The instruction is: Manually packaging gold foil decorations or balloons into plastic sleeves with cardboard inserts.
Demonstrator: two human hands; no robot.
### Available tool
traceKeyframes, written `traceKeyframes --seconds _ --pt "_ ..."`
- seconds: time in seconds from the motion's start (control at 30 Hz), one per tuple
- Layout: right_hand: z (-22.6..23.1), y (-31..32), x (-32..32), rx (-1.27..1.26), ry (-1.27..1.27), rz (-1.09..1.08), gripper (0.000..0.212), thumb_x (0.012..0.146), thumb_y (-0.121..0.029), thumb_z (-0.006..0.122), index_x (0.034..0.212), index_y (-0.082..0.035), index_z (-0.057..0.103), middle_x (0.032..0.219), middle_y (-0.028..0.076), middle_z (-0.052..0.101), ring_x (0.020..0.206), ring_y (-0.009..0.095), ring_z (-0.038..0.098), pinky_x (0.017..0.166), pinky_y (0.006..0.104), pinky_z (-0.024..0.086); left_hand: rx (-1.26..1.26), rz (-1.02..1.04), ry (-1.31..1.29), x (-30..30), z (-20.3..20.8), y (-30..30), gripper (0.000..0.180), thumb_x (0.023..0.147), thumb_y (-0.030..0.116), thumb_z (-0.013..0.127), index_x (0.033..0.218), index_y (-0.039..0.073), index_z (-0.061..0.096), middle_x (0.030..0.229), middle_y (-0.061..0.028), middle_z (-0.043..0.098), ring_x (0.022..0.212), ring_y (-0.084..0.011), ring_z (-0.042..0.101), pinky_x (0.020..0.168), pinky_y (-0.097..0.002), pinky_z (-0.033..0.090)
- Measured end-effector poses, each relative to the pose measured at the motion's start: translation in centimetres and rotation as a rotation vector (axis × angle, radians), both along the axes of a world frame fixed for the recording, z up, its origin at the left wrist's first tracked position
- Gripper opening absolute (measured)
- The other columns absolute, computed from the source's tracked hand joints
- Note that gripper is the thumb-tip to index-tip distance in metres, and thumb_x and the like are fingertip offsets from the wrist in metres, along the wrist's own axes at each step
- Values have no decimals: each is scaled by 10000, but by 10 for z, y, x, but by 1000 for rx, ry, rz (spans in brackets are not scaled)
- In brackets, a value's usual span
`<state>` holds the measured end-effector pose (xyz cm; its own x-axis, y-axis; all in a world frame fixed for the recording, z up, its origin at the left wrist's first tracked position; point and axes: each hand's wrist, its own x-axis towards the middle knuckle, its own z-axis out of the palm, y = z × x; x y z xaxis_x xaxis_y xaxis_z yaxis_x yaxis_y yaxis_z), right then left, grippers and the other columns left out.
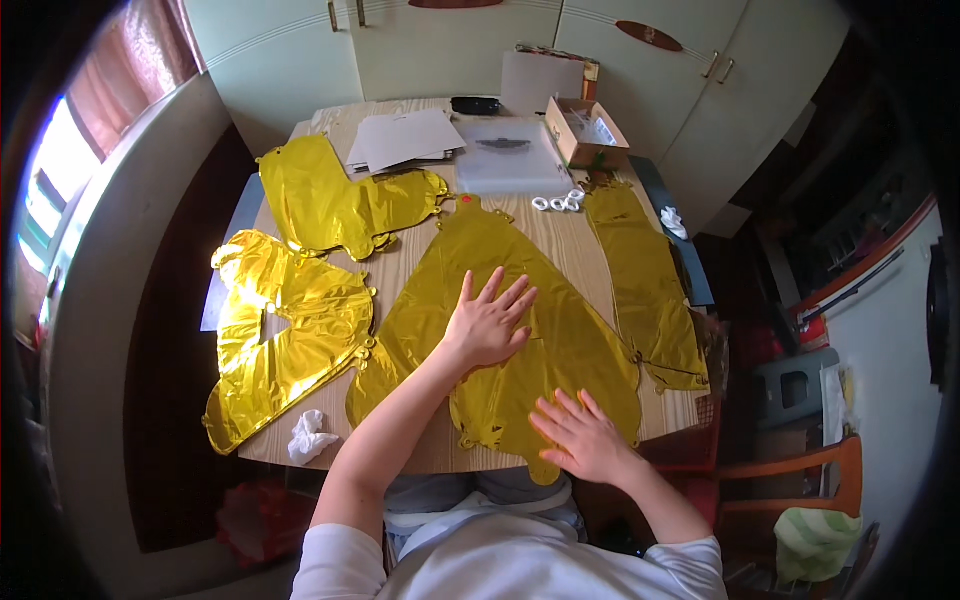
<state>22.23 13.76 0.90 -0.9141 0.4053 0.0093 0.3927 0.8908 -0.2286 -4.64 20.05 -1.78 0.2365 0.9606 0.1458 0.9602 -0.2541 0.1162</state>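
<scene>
A large flat gold foil balloon (560,330) lies across the middle of the table, its narrow end away from me. My left hand (490,320) rests palm down on its middle with the fingers spread. Nearer the front edge, my right hand (587,437) is also flat on the foil, fingers apart. Neither hand grips anything. A red spot (467,199) shows at the balloon's far tip. To the left lies a crinkled, shiny gold foil balloon (290,345) with a hole in it. Another gold balloon (325,205) lies behind that one, and a folded one (640,270) is on the right.
White paper sheets (405,140), a clear plastic case (510,160), a cardboard box (588,135) and several white rings (558,203) sit toward the table's far side. A crumpled tissue (310,437) is near the front left. A wooden chair (845,475) with a striped cloth stands at right.
</scene>
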Motion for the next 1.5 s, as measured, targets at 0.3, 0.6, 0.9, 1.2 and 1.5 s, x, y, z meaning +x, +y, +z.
traceKeyframes --seconds 0.3,0.6,0.9,1.2,1.5 --pt "7 -38 57 -27 584 -602 269 756 -95 725 1011 -59 647 1060 124 628 1019 297 588 901 402 445 -48 7 30 2 6 0 777 886 673 367 1518 229 281 1582 -40 249 1467 -344 156 1145 -642 73" --pt "-49 -99 47 -1367 1322 -1116 190 935 -103 579 1098 -18 531 1047 93 598 913 170 611 776 293 492 -71 12 42 3 11 -2 759 894 662 378 1517 239 283 1586 -33 238 1467 -336 158 1151 -628 79" --pt "-44 -94 27 -1369 1542 -1135 152 939 -130 599 1037 -113 483 1000 85 629 941 207 639 822 370 525 -67 7 36 3 8 -1 759 895 675 365 1516 248 284 1584 -34 242 1466 -338 164 1154 -622 84" --pt "-11 -91 11 -1428 1451 -1067 226 968 -184 559 1145 -61 492 1077 61 596 946 155 598 828 343 528 -57 5 35 3 9 -1 760 889 668 385 1512 243 296 1581 -37 250 1460 -341 181 1154 -618 91" --pt "-13 -67 6 -785 963 -921 199 893 3 614 1077 5 538 953 60 607 729 97 595 578 243 485 -41 12 15 1 8 -2 755 891 667 380 1509 239 307 1576 -36 267 1463 -336 174 1155 -614 92"
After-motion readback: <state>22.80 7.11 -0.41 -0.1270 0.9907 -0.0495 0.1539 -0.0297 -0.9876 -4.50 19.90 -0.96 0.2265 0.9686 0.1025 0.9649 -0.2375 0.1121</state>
